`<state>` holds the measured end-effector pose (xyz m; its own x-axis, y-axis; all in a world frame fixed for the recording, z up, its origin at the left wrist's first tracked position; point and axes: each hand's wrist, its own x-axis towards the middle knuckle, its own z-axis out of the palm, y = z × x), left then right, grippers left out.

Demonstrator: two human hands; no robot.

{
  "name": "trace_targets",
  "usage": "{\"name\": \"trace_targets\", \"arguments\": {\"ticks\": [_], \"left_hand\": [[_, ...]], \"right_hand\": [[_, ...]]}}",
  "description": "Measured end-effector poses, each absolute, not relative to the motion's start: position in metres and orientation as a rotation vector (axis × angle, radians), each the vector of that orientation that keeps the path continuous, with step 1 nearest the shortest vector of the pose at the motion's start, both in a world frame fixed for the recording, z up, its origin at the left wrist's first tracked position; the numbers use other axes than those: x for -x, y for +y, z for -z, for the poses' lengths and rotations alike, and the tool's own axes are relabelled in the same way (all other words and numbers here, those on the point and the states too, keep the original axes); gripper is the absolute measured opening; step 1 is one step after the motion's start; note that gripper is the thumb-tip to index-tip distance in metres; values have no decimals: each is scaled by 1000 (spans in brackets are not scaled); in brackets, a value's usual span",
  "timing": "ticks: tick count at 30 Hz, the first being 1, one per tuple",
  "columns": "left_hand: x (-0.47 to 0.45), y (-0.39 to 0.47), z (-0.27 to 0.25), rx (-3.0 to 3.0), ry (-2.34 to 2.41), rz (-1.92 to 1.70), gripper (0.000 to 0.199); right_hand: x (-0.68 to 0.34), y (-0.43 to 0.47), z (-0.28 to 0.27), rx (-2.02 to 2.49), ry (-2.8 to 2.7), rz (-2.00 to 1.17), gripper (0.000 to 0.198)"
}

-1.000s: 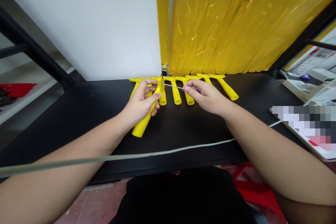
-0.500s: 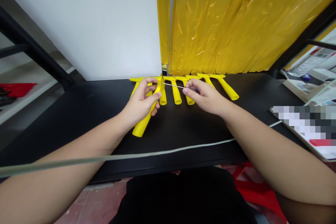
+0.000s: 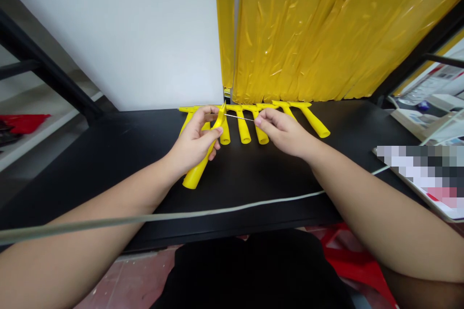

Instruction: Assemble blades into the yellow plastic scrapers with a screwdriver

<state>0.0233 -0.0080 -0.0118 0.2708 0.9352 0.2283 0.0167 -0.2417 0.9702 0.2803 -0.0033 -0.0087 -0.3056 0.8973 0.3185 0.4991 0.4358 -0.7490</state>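
Note:
My left hand (image 3: 197,140) is closed around a yellow plastic T-shaped handle (image 3: 196,174), held tilted above the black table with its round hollow end toward me. In my right hand (image 3: 282,128) a thin metal rod (image 3: 239,117) is pinched between thumb and fingers; whatever part lies inside the palm is hidden. The rod's far tip meets the head of the held handle. Behind my hands, several more yellow handles (image 3: 243,128) lie in a row along the table's back edge, the rightmost handle (image 3: 315,123) at a slant.
A white panel (image 3: 145,34) and yellow plastic sheeting (image 3: 308,29) stand behind the black table (image 3: 253,174). A pale cord (image 3: 232,210) crosses in front of my forearms. On the right lies a flat, blurred-out item (image 3: 427,183). Black frame posts (image 3: 58,75) rise at the sides.
The rod and the head of the held handle have turned slightly, and my right fingers have shifted a little on the rod. The row of handles has stayed put.

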Motion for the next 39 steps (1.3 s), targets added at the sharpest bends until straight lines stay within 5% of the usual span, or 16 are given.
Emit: {"name": "trace_targets", "arguments": {"ticks": [6,11,20,28,33,39], "left_hand": [[-23,-7,13,-1517,919,-1164,46],[-23,-8,15,-1564,953,-1150,49],[-20,-9,17,-1692,898,-1203,51],[-15,-16,8,-1782,858,-1367,51],[-12,-11,7,-1769,874,-1330,51],[-13,-7,16,-1778,924,-1188,52]], "right_hand": [[-281,-4,12,1169,-1942,-489,17],[-273,-7,5,1176,-1972,-539,34],[-269,-15,-3,982,-1402,-1614,42],[-265,-26,-12,851,-1263,-1900,44],[-261,-23,-7,960,-1466,-1657,44],[-262,-23,0,1068,-2035,-496,27]]}}
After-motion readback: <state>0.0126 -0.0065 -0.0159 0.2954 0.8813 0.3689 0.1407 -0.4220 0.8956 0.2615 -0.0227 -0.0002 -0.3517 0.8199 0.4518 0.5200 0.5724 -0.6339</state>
